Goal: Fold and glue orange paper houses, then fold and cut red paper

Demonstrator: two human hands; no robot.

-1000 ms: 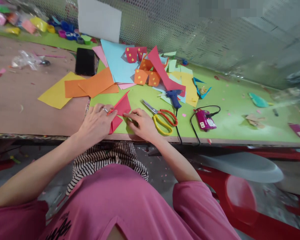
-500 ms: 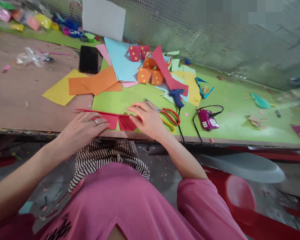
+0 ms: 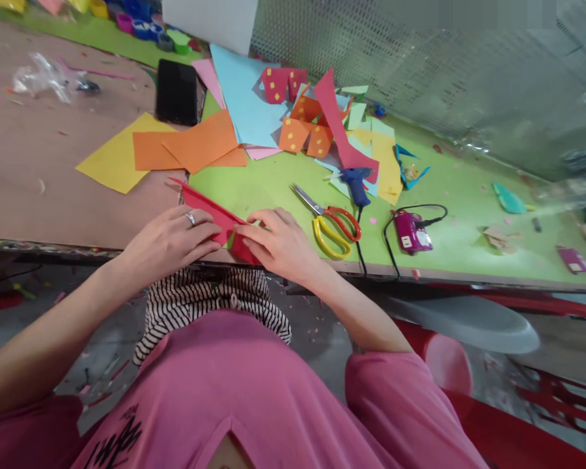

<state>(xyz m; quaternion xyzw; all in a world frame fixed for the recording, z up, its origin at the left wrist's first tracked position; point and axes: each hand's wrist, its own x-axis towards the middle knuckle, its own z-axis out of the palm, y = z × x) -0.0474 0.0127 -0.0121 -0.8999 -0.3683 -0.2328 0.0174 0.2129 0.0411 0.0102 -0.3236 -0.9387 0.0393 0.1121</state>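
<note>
Close to the table's front edge lies a folded piece of red paper (image 3: 209, 203), slanting from upper left to lower right, with a slit in its near side. My left hand (image 3: 173, 242), wearing a ring, is closed over its left part, fingers bent on the paper. My right hand (image 3: 286, 244) pinches its right end between thumb and fingers. Just right of that hand lie scissors (image 3: 317, 208) with one red and one yellow handle. Farther right rests a blue glue gun (image 3: 356, 185), its cord running to the table's edge.
Orange strips (image 3: 200, 144), a yellow sheet (image 3: 112, 156) and a light blue sheet (image 3: 247, 98) lie beyond my hands. Near them are a black phone (image 3: 176, 92) and orange cutouts (image 3: 293, 133) with yellow squares. A purple device (image 3: 413, 232) with a black cable is at right.
The red paper has turned from lying level to slanting, its left end now farther from me. My right hand has closed on its end and come away from the scissors. The view has shifted slightly.
</note>
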